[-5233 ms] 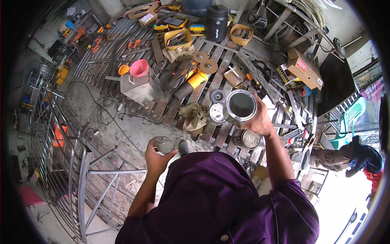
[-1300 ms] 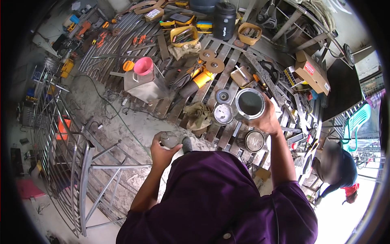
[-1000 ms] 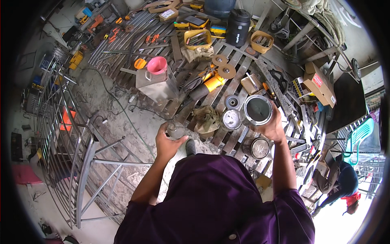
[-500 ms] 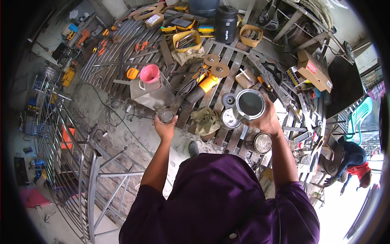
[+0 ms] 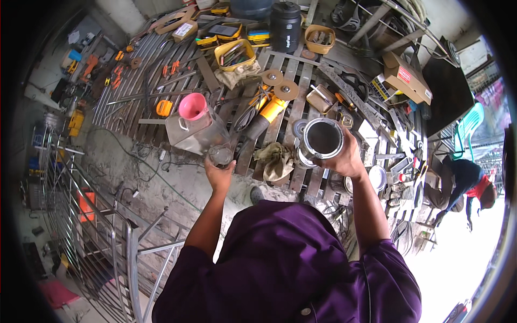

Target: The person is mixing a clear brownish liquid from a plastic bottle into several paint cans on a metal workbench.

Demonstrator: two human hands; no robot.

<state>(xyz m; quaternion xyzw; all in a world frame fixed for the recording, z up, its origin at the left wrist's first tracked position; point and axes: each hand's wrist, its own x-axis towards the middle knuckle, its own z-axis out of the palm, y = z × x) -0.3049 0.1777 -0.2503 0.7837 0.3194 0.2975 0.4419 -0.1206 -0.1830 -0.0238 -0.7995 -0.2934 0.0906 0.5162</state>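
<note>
My left hand (image 5: 219, 176) is closed around a small clear cup (image 5: 221, 156), held beside the lower corner of a metal jerry can (image 5: 195, 133). A pink funnel-like cup (image 5: 193, 107) sits on top of that can. My right hand (image 5: 349, 159) grips an open metal paint can (image 5: 323, 138) by its side, its mouth facing up; how much is inside is too dark to tell. Partly hidden below the paint can is a round lid or tin (image 5: 305, 160) on the slatted metal table. Between my hands lies a crumpled olive cloth (image 5: 277, 162).
A yellow angle grinder (image 5: 267, 115) lies behind the cloth, near two cutting discs (image 5: 284, 90). Yellow tubs (image 5: 235, 55) and a black jug (image 5: 285, 28) stand farther back. At left are metal railings (image 5: 107, 231). Another person (image 5: 463, 185) bends down at far right.
The paint can in my right hand has moved a little left and now covers more of the round lid. My left hand keeps the clear cup at nearly the same spot. The view has shifted slightly.
</note>
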